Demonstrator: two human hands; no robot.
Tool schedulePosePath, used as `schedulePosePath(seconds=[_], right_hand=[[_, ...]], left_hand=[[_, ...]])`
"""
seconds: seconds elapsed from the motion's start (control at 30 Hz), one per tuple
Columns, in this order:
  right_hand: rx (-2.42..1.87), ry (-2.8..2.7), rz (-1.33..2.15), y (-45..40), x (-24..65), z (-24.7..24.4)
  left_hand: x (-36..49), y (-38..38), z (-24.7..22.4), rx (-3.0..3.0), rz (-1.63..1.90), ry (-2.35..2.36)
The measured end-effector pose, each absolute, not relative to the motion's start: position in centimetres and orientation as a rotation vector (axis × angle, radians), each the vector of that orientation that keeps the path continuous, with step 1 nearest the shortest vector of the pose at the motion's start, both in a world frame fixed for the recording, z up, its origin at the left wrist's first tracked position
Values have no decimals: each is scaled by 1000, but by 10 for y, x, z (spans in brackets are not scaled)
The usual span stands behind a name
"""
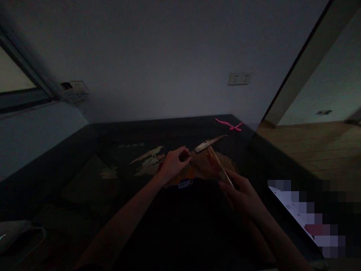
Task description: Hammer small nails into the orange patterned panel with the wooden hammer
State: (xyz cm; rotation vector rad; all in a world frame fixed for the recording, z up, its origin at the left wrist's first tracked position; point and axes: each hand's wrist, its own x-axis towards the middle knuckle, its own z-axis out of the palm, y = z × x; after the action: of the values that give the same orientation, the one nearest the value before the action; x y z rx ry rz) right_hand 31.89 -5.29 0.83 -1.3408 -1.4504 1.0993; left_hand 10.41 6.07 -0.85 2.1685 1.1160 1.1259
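In the head view my right hand (241,192) grips the wooden handle of a hammer (209,143), its metal head raised toward the far side. Under the hammer lies a brown, flattish piece dotted with small dark holes (200,161); its kind is hard to make out in the dim light. My left hand (175,162) is closed in a pinch, thumb against forefinger, at the left part of that piece. What sits between those fingertips is too small and dark to name. An orange patch and a blue-and-white label (185,183) show at the near edge, below my left hand.
The dark table (169,128) reaches a pale wall with a socket plate (239,78). A pink ribbon (232,127) lies at its far right corner. Near the right edge is a bright, partly pixelated sheet or screen (293,207). A pale object (14,231) is at lower left.
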Motion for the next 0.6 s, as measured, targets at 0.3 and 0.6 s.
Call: schedulePosePath(seconds=[0.3, 0.6], right_hand=[[-1288, -1807, 868, -48, 326, 72], [-1288, -1984, 798, -39, 316, 77]], left_hand=[[104, 61, -9, 2138, 1022, 1264], [104, 61, -9, 2149, 966, 1331]])
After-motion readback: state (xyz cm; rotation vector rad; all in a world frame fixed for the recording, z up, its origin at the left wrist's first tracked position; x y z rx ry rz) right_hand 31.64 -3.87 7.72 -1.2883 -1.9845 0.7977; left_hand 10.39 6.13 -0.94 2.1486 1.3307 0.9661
